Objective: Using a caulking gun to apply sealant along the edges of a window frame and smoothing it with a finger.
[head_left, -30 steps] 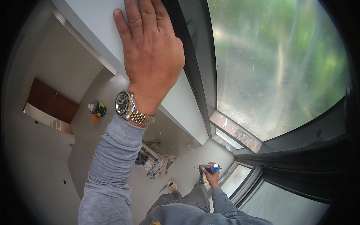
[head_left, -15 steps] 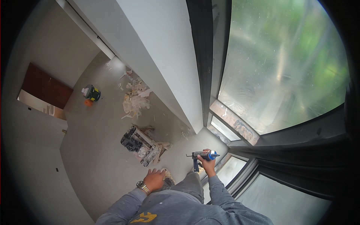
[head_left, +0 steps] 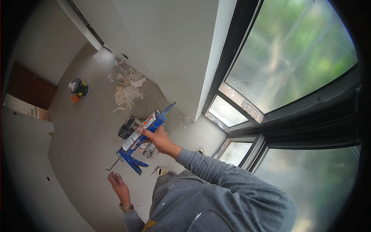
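Observation:
My right hand (head_left: pixel 160 140) is wrapped round the barrel of a blue caulking gun (head_left: pixel 133 164), held across in front of me. In the gun lies a sealant cartridge (head_left: pixel 131 142) with a printed label. Its nozzle (head_left: pixel 169 108) points up toward the far right, while the handle and trigger hang below, ungripped. Just below the gun's bent rod end (head_left: pixel 112 165) is my left hand (head_left: pixel 119 186), its fingers loosely bent and slightly apart, with nothing visible in them. It is close to the rod but looks apart from it. A metal watch (head_left: pixel 126 208) is on that wrist.
Behind the gun, partly hidden, stands a paint-spattered step stool (head_left: pixel 129 127). Crumpled plastic and scraps (head_left: pixel 129 92) lie along the wall. Farther left are a dark bucket (head_left: pixel 79 87) and an orange round thing (head_left: pixel 75 99). Dark-framed windows (head_left: pixel 290 65) with a low ledge (head_left: pixel 241 101) flank my right.
My right hand has raised the caulking gun and brought it left across my front. My left hand has moved left, toward the rod end. The view has turned slightly.

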Demonstrator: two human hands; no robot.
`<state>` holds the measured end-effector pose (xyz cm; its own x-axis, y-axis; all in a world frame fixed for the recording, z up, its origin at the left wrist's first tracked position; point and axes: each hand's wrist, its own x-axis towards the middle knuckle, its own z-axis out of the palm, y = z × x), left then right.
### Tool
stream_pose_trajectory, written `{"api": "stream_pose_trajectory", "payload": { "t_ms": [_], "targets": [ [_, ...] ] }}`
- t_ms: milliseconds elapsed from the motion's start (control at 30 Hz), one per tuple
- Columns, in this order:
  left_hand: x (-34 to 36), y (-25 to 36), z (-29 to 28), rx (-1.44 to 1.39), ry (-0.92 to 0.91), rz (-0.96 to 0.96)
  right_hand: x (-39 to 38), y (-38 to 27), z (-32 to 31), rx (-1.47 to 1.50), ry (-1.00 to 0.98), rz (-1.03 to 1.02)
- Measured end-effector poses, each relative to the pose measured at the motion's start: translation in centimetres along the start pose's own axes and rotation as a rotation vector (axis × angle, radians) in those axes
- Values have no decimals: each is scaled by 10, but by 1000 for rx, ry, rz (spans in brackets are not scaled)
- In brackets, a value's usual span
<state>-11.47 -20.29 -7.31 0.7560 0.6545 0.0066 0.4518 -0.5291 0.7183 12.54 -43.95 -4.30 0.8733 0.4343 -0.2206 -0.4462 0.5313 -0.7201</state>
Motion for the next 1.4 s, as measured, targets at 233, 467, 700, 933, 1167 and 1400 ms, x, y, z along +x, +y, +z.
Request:
{"api": "stream_pose_trajectory", "payload": {
  "t_ms": [233,467,700,933,1167,1400],
  "targets": [
    [22,13,-52,-304,-26,-51,-14,85,121,88,-35,46],
    [28,-57,-99,-357,79,-172,-7,169,179,104,69,199],
    [42,-64,-162,350,72,-133,10,184,210,-134,-73,324],
    [55,-21,-145,377,-99,-230,18,194,240,-421,-470,600],
    [-1,-117,-113,-153,83,-597,-12,44,327,-1248,-1792,-201],
    [-90,-127,-46,-724,35,-1202,-24,1,361,-1328,-1754,-890]
  ]
}}
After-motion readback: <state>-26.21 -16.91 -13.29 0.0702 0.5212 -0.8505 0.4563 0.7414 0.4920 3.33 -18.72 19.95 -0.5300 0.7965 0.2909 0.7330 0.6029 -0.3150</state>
